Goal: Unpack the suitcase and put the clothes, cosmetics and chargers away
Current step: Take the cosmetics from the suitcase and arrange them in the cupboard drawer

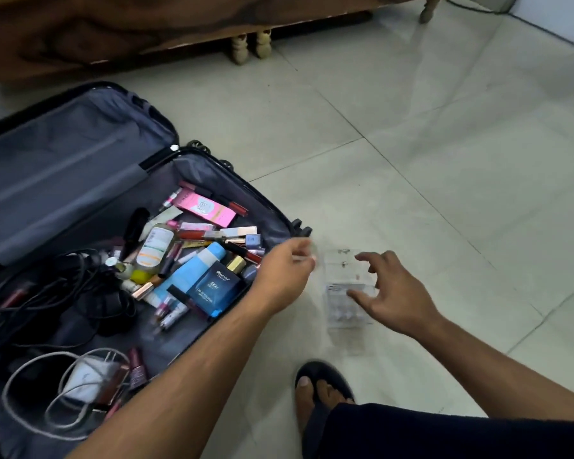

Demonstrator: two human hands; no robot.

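Suitcase [63, 180], black shell, grey lining: lies open flat on the tiled floor [444, 160], lid half toward the wooden furniture [113, 31].

Contents, near half: a heap of cosmetics, among them a pink carton [206, 208], a clear bottle with a yellow base [153, 251], a light blue tube [193, 268], a dark blue perfume box [214, 286], and lipsticks and small tubes scattered around them. Black cables [63, 283] tangled at the left. White charger [87, 380] with its looped white cord at the near corner.

Clear plastic organiser [348, 289]: on the floor just right of the suitcase, blurred.

Left hand [287, 271]: over the suitcase's right edge, fingers lightly curled; whether it grips anything cannot be told.

Right hand [391, 289]: over the organiser, fingers spread and open.

Foot in a black sandal [318, 392]: on the floor, near edge.
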